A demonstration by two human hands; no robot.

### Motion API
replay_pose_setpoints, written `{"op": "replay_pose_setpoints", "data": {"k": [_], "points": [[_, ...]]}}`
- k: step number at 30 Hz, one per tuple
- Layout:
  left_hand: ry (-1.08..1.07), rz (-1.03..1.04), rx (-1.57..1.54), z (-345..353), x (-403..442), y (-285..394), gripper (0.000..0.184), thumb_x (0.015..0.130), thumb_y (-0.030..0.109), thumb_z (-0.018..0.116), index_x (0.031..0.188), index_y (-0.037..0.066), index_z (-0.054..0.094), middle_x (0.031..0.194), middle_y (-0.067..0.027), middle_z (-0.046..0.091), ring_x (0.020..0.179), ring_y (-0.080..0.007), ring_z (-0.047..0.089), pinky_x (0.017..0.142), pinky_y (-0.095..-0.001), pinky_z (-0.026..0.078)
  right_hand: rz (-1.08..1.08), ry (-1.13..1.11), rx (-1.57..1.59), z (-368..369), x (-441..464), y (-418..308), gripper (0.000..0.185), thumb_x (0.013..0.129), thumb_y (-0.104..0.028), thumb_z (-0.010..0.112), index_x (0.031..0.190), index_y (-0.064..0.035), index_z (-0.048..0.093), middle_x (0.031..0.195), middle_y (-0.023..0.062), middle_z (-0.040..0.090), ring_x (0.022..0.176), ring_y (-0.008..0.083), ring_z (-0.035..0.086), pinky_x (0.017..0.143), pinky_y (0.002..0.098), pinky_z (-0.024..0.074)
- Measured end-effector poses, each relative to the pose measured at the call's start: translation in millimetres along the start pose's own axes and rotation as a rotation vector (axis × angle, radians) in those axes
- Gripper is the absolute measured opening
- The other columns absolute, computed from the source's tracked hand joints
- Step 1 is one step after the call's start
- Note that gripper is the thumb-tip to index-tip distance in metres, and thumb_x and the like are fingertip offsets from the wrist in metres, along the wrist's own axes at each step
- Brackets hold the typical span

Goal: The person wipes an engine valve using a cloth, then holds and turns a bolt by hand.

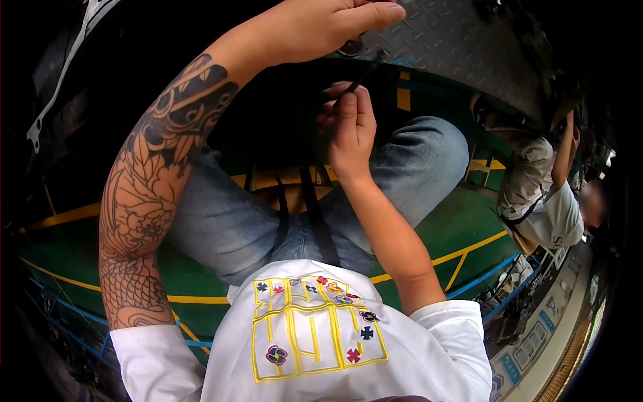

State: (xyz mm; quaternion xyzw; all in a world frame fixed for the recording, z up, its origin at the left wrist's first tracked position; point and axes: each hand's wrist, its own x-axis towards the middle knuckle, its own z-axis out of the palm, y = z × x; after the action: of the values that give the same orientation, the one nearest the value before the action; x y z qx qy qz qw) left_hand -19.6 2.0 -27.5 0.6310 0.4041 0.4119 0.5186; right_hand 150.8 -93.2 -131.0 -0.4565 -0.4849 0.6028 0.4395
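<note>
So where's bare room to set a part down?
Grey diamond-tread metal plate: bare stretch between left hand and the dark machinery. Green floor: patch between the blue denim right trouser leg and yellow line. Crowded: plate's near-left corner, with left hand, right hand and thin black tool.

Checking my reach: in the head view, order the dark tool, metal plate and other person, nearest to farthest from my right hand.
1. Dark tool, in your right hand.
2. Metal plate, forward, slightly right.
3. Other person, far right.
</note>
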Motion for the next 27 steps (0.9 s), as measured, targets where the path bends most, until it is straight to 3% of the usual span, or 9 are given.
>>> {"op": "replay_pose_setpoints", "data": {"k": [2,5,8,11,14,17,20,27], "points": [[-0.011,-0.088,0.008,0,1,5,0.03,0.107,0.03,0.055,0.099,0.002,0.06,0.085,-0.0019,0.059,0.082,-0.0106,0.053,0.076,-0.0281,0.046,-0.017,-0.012,-0.008,-2,0,4,0.027,0.111,-0.023,0.046,0.102,-0.0022,0.061,0.097,0.0014,0.053,0.071,0.0076,0.057,0.059,0.0211,0.0439],[0.008,0.024,0.007,0,0,-1,0.029,0.107,0.03,0.055,0.1,0.002,0.061,0.085,-0.0018,0.059,0.082,-0.0104,0.053,0.076,-0.0279,0.046,-0.018,-0.015,-0.077,-5,0,8,0.026,0.111,-0.023,0.046,0.103,-0.0024,0.06,0.099,0.0016,0.054,0.071,0.0073,0.056,0.059,0.021,0.0439],[-0.005,-0.031,-0.034,0,0,0,0.029,0.108,0.03,0.055,0.1,0.002,0.061,0.086,-0.0015,0.059,0.083,-0.0102,0.053,0.076,-0.0277,0.046,-0.138,0.042,-0.043,0,2,3,0.027,0.111,-0.023,0.047,0.1,-0.0025,0.061,0.1,0.0019,0.055,0.071,0.0075,0.056,0.06,0.0211,0.044],[-0.008,0.018,-0.044,1,1,-2,0.029,0.108,0.029,0.054,0.099,0.002,0.061,0.086,-0.0011,0.059,0.083,-0.0102,0.053,0.076,-0.0276,0.046,0.051,-0.032,-0.016,-6,1,8,0.027,0.111,-0.023,0.047,0.101,-0.0027,0.062,0.101,0.0017,0.055,0.072,0.0075,0.056,0.061,0.0213,0.0444],[-0.014,0.009,-0.041,-1,1,-4,0.029,0.108,0.029,0.054,0.099,0.002,0.061,0.086,-0.0011,0.059,0.083,-0.0105,0.053,0.076,-0.0277,0.046,-0.057,0.034,0.0,2,-1,-1,0.026,0.111,-0.022,0.047,0.101,-0.0028,0.062,0.101,0.0019,0.055,0.073,0.0076,0.057,0.061,0.0214,0.0446],[-0.011,0.022,-0.03,-1,1,-3,0.029,0.108,0.029,0.054,0.098,0.002,0.061,0.086,-0.0011,0.059,0.082,-0.0105,0.053,0.076,-0.0277,0.046,0.085,0.005,0.004,-5,1,12,0.025,0.111,-0.022,0.048,0.103,-0.0029,0.061,0.099,0.0018,0.056,0.072,0.0074,0.056,0.062,0.0213,0.0448],[-0.011,0.025,-0.01,-2,1,-2,0.029,0.108,0.029,0.054,0.098,0.002,0.061,0.085,-0.0014,0.059,0.082,-0.0106,0.053,0.076,-0.0277,0.046,-0.094,0.046,-0.005,2,0,3,0.026,0.111,-0.023,0.048,0.101,-0.0027,0.061,0.096,0.0018,0.056,0.07,0.0075,0.056,0.062,0.0213,0.0447],[-0.002,0.03,0.031,-2,2,-1,0.03,0.108,0.029,0.054,0.097,0.002,0.06,0.084,-0.0034,0.06,0.081,-0.0119,0.054,0.074,-0.0288,0.046,0.004,0.035,0.03,0,1,3,0.026,0.111,-0.024,0.048,0.101,-0.0037,0.061,0.09,0.0004,0.056,0.069,0.0068,0.055,0.062,0.0208,0.0446]]}}
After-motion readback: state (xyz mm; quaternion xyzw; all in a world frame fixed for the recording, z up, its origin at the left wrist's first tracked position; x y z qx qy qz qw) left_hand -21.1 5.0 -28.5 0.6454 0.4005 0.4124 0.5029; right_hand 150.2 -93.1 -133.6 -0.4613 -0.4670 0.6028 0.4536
